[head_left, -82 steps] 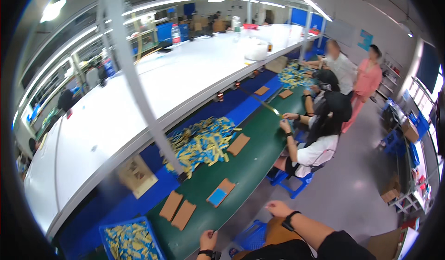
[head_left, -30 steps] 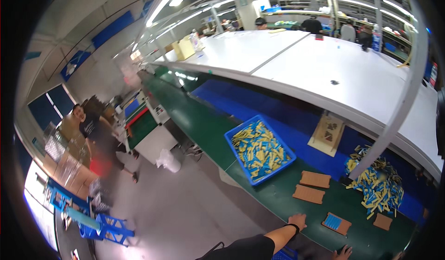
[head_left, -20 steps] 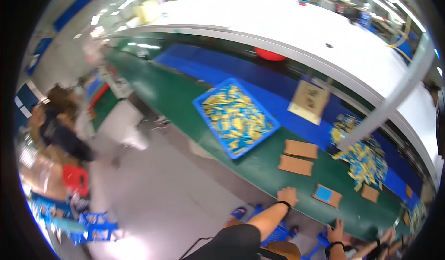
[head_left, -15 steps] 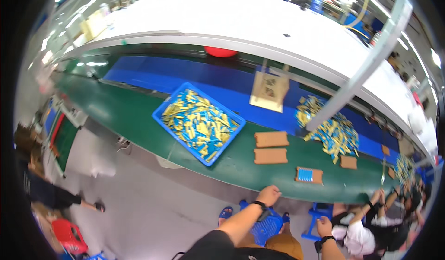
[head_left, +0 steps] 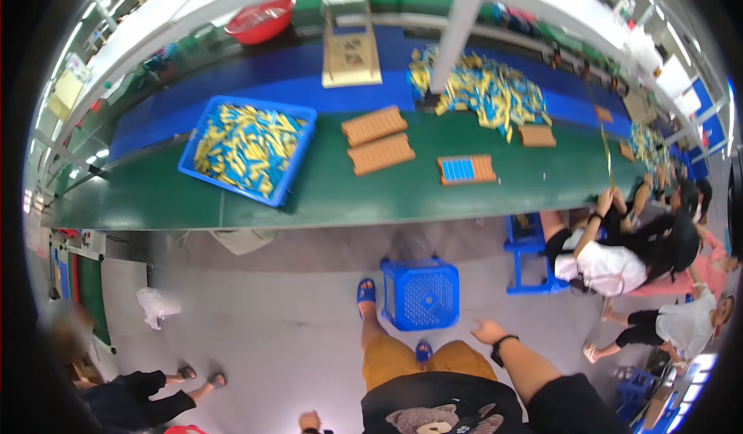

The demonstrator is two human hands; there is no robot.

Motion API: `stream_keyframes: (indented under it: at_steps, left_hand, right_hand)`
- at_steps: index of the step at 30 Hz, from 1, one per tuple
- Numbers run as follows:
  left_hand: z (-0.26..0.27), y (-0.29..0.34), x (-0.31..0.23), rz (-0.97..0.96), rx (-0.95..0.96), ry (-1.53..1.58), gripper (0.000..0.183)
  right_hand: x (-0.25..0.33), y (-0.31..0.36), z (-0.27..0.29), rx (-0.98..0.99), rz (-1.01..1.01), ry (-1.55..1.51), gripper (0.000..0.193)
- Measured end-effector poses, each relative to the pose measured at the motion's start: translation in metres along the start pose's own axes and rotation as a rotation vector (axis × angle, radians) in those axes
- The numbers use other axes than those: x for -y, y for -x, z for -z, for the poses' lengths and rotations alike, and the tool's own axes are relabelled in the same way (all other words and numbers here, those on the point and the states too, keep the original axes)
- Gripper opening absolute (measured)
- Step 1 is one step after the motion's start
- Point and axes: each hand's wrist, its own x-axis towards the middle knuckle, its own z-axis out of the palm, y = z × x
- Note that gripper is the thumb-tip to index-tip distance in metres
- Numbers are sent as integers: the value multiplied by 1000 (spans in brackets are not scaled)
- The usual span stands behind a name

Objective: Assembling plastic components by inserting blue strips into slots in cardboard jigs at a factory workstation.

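Note:
My right hand [head_left: 488, 331], with a dark band at its wrist, hangs over the floor beside the blue plastic stool [head_left: 422, 293]. Its fingers point loosely outward, and nothing shows in them. Only a small part of my left hand [head_left: 309, 420] shows at the lower edge; how its fingers lie is unclear. Neither hand touches anything I can see. On the green worktable [head_left: 340, 202] lies a blue basket [head_left: 186, 163] of small blue-and-yellow packets [head_left: 251, 152]. Two ribbed brown trays [head_left: 381, 154] lie near it. Another brown tray [head_left: 485, 169] holds a row of blue pieces.
A heap of packets [head_left: 495, 93] lies by a grey post [head_left: 449, 55]. Behind are a wooden frame [head_left: 352, 70] and a red basin [head_left: 263, 24]. Co-workers [head_left: 611, 264] sit at the right along the table. Another person [head_left: 139, 399] is at lower left.
My view has swung, with the table now farther up the picture. My left hand has dropped from the table edge to the lower edge. My right hand now reaches out by the stool.

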Motion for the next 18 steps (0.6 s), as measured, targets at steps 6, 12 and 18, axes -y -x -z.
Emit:
stream_keyframes:
  at_steps: [6, 12, 18]
  left_hand:
    - [-149, 174, -60, 661, 522, 928, 49]
    - [-172, 263, -41, 793, 493, 953, 49]
    - [-202, 352, -14, 920, 402, 1103, 51]
  right_hand:
    - [29, -131, -86, -33, 149, 75, 66]
    - [39, -215, -138, -13, 84, 80, 72]
    - [29, -198, -111, 64, 27, 76, 68]
